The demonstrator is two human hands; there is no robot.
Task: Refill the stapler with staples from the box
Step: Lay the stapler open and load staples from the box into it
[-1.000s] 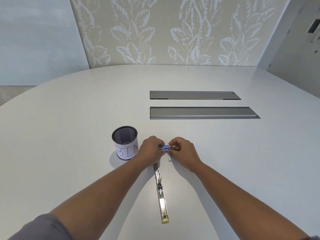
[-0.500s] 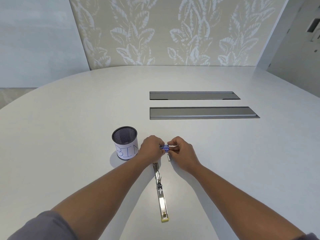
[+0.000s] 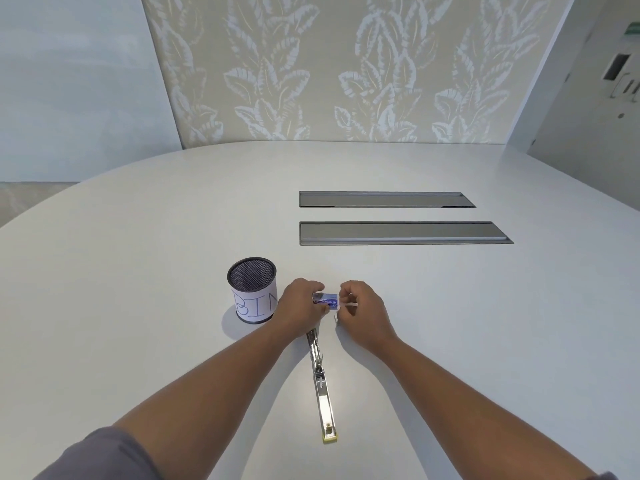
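A small blue staple box (image 3: 326, 301) is held just above the white table (image 3: 138, 271), between my two hands. My left hand (image 3: 300, 306) grips its left end. My right hand (image 3: 360, 311) pinches at its right end, where a white inner part shows; what the fingers hold there is too small to tell. The stapler (image 3: 322, 389) lies swung open flat on the table, a long metal strip running from under my left hand toward me, with a yellow tip at the near end. A tiny pale piece (image 3: 336, 320) lies on the table below my right hand.
A black mesh cup (image 3: 252, 289) with a paper label reading "BIN" stands left of my left hand. Two grey recessed cable hatches (image 3: 398, 233) sit in the table farther back. A leaf-patterned wall panel rises behind the table's far edge.
My hands have drawn slightly apart, so more of the blue box shows between them. The stapler and the cup have not moved.
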